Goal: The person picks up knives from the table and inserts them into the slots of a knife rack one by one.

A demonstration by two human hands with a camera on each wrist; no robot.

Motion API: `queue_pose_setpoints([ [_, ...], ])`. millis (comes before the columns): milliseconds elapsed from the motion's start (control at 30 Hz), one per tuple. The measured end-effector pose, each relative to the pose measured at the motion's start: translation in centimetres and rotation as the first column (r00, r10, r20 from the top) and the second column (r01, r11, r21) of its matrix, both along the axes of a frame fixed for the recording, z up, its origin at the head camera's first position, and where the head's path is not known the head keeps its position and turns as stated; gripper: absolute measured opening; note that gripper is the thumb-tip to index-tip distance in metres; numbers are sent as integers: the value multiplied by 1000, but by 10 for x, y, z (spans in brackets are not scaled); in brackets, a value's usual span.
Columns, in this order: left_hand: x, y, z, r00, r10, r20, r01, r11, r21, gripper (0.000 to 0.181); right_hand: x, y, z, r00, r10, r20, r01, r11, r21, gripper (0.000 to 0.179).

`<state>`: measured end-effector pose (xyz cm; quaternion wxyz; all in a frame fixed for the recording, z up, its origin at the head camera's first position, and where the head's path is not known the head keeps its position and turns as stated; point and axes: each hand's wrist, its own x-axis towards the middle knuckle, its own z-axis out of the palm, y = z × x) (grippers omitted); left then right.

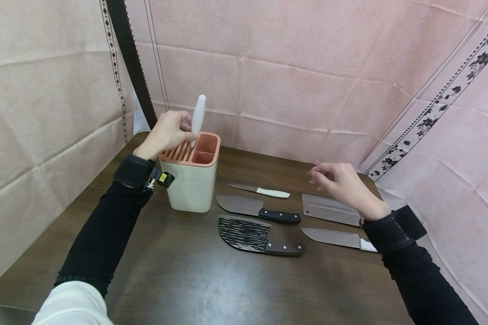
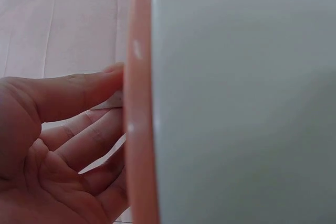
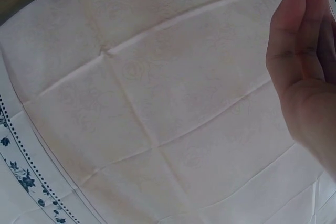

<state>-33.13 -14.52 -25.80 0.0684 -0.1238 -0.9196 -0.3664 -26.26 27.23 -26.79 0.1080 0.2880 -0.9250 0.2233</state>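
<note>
A white-handled knife (image 1: 198, 115) stands nearly upright, handle up, over the slotted side of a knife block (image 1: 191, 187) with a pale body and an orange top. My left hand (image 1: 168, 133) pinches it low, close to the slots; how deep the blade sits is hidden. In the left wrist view, the block's wall (image 2: 247, 98) covers the fingertips, and a sliver of blade (image 2: 111, 101) shows between thumb and fingers. My right hand (image 1: 335, 183) hovers with loosely curled fingers above a cleaver (image 1: 329, 210), holding nothing.
On the brown table (image 1: 166, 271) lie a small white-handled knife (image 1: 272, 192), a black-handled knife (image 1: 244, 205), a patterned cleaver (image 1: 244, 233) and a longer white-handled knife (image 1: 333, 237). Pink cloth (image 1: 288, 81) hangs behind the table.
</note>
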Motion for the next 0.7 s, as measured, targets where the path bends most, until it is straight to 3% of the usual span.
queue_pose_setpoints([
  [700, -2, -1, -4, 998, 12, 65, -11, 1000, -19, 35, 4, 8, -6, 998, -29, 51, 27, 998, 50, 14],
])
